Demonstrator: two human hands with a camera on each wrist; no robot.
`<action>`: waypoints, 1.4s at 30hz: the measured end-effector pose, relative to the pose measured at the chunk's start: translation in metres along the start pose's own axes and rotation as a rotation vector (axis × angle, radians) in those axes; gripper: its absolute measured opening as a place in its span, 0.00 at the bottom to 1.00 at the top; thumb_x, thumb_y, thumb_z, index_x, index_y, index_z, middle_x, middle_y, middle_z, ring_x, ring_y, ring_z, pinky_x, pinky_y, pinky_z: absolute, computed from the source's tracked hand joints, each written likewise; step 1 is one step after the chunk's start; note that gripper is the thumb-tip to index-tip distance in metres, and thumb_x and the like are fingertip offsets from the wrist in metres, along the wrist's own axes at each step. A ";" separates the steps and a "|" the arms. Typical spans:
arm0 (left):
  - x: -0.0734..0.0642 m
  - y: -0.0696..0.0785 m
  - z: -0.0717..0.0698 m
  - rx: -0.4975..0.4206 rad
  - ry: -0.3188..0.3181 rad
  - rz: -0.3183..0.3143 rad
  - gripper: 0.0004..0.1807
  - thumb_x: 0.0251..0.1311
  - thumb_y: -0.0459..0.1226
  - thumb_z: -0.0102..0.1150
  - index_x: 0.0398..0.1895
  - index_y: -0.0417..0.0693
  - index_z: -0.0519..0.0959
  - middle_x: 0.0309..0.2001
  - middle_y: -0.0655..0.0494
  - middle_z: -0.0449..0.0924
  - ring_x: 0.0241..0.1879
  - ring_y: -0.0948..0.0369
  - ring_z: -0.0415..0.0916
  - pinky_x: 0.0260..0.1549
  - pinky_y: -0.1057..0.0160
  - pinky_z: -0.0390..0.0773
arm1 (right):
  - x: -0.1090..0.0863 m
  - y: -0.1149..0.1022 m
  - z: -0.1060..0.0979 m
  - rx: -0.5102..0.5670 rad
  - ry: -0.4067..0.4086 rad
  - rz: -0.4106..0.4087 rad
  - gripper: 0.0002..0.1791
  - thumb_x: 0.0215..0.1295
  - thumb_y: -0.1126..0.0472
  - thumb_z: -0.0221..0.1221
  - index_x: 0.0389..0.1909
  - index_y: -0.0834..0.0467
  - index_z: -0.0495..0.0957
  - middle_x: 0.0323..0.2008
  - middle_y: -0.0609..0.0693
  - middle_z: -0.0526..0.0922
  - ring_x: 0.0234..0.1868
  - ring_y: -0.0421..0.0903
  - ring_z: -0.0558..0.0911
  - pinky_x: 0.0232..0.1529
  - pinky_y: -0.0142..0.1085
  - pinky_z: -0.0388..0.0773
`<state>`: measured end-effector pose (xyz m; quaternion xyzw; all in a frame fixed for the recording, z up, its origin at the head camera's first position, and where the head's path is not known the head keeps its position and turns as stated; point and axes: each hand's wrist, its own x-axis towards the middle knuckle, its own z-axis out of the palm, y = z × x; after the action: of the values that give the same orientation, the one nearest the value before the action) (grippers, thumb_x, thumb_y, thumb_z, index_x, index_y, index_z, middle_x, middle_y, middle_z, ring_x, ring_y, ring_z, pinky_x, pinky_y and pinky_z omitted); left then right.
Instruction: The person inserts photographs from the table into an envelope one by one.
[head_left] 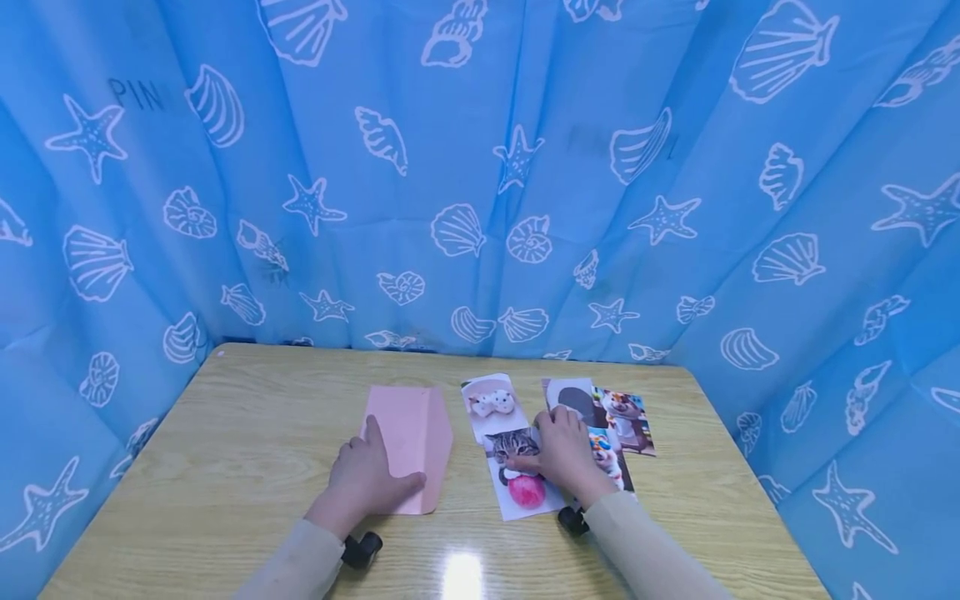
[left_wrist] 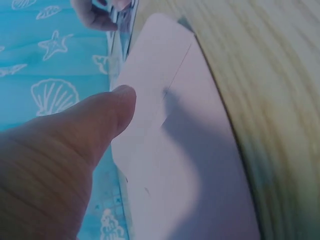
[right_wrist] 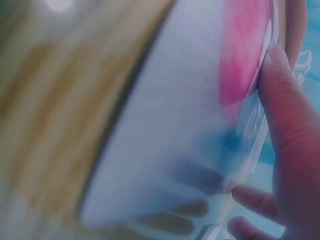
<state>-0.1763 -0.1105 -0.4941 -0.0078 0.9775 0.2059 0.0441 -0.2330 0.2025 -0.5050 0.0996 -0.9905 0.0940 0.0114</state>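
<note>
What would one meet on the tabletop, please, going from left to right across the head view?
Pink envelope, photo with a white spotted shape, photo with a dark grey shape, rightmost animal photo.

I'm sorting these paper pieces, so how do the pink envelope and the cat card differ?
The pink envelope is plain, while the cat card shows a striped cat and a round pink shape. The envelope looks larger than the card. The envelope's right side juts out bluntly; the card's visible edges look straight. Both are on the wooden table.
</note>
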 end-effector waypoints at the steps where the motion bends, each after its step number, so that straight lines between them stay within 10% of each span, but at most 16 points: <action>1: 0.000 0.001 -0.001 0.000 -0.005 -0.003 0.71 0.41 0.67 0.65 0.70 0.22 0.43 0.48 0.23 0.70 0.49 0.35 0.71 0.47 0.45 0.73 | 0.000 0.000 0.000 0.003 0.001 0.003 0.50 0.34 0.23 0.67 0.48 0.60 0.75 0.48 0.60 0.70 0.52 0.58 0.67 0.57 0.58 0.61; 16: 0.001 0.010 0.000 0.073 -0.037 -0.041 0.70 0.42 0.67 0.65 0.69 0.20 0.46 0.50 0.19 0.66 0.51 0.34 0.70 0.47 0.45 0.74 | 0.001 -0.005 0.003 0.128 -0.013 0.093 0.49 0.30 0.29 0.72 0.49 0.58 0.69 0.42 0.54 0.70 0.46 0.54 0.68 0.50 0.51 0.63; 25: -0.001 0.010 0.010 0.145 0.043 -0.025 0.68 0.44 0.66 0.65 0.70 0.22 0.46 0.49 0.16 0.64 0.49 0.31 0.68 0.40 0.44 0.76 | -0.005 -0.008 -0.003 0.442 -0.093 0.167 0.36 0.54 0.53 0.71 0.56 0.57 0.60 0.34 0.54 0.77 0.33 0.47 0.75 0.36 0.43 0.73; 42: 0.006 -0.009 0.004 0.126 0.079 -0.043 0.70 0.37 0.70 0.65 0.68 0.22 0.52 0.45 0.26 0.68 0.45 0.37 0.68 0.40 0.42 0.72 | -0.007 -0.002 -0.011 0.536 -0.088 0.116 0.30 0.66 0.63 0.61 0.66 0.58 0.62 0.37 0.52 0.76 0.33 0.45 0.77 0.32 0.41 0.75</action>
<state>-0.1820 -0.1174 -0.5015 -0.0343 0.9891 0.1427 0.0102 -0.2253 0.2045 -0.4939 0.0462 -0.9339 0.3486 -0.0638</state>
